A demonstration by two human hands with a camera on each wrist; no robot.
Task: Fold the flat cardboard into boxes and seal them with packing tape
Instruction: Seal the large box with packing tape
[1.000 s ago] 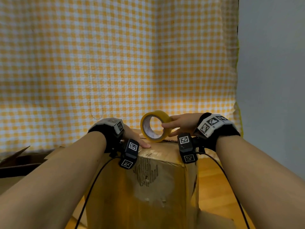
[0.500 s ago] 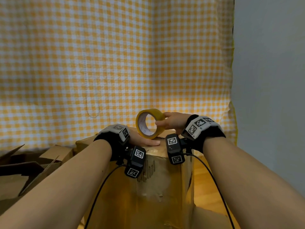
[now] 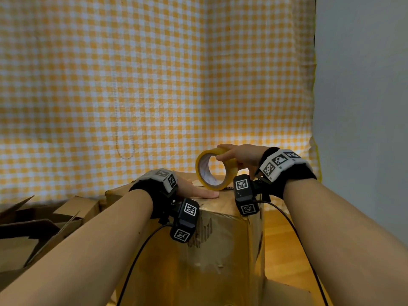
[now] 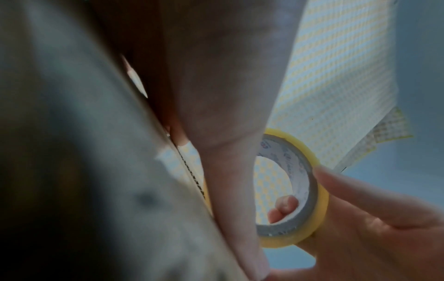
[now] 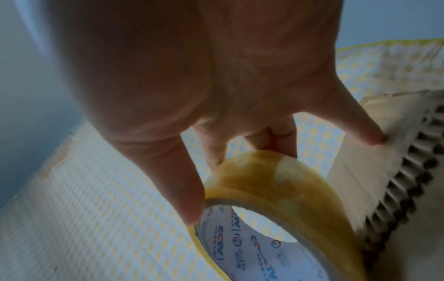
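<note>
A tall brown cardboard box (image 3: 212, 250) stands upright in front of me, its near face shiny with old tape. On its top edge stands a roll of yellowish packing tape (image 3: 215, 168), upright on its rim. My right hand (image 3: 239, 156) grips the roll from above, thumb on the near rim and fingers over the far side (image 5: 271, 182); its little finger touches the box's corrugated edge (image 5: 374, 138). My left hand (image 3: 194, 191) lies flat on the box top beside the roll, fingers straight. In the left wrist view the tape roll (image 4: 307, 190) shows beyond my left fingers.
A yellow-and-white checked cloth (image 3: 154, 85) hangs behind the box. Flat and half-opened cardboard pieces (image 3: 44, 221) lie at the lower left. A grey wall (image 3: 364, 107) stands at the right, wooden floor (image 3: 278, 250) below it. More cardboard lies at the box's foot on the right.
My right hand has lifted and tilted the tape roll slightly higher on the box top. My left hand stays flat on the box. My head view has shifted a little.
</note>
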